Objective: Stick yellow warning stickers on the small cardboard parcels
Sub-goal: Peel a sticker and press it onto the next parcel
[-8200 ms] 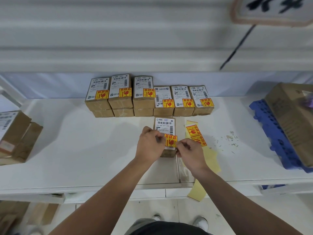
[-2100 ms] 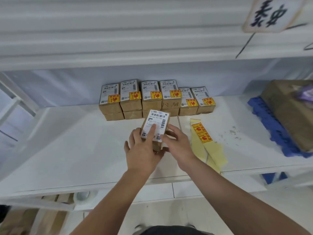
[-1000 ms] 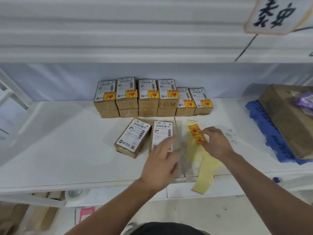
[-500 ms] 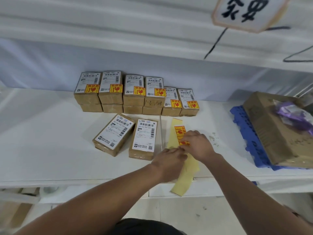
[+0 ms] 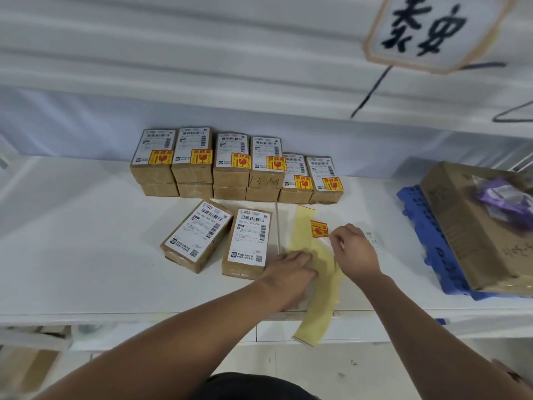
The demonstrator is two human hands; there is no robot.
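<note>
Two small cardboard parcels with white shipping labels and no sticker lie on the white shelf: one tilted (image 5: 196, 235), one straight (image 5: 248, 243). Right of them lies a pale yellow backing strip (image 5: 302, 235), its end hanging over the shelf edge. My left hand (image 5: 291, 269) presses flat on the strip. My right hand (image 5: 353, 252) pinches the lower right corner of a yellow and red warning sticker (image 5: 318, 228), which overhangs the strip's right edge. A back row of stacked parcels (image 5: 230, 166) carries stickers.
A blue plastic pallet (image 5: 418, 226) at the right holds a large cardboard box (image 5: 473, 226) with a purple bag (image 5: 504, 197) on top. A white sign with black characters (image 5: 427, 27) hangs above. The white wall runs behind the parcel row.
My left hand left the straight parcel and came down onto the backing strip. My right hand reached the strip and took hold of a sticker's corner. The second unstickered parcel was set down earlier.
</note>
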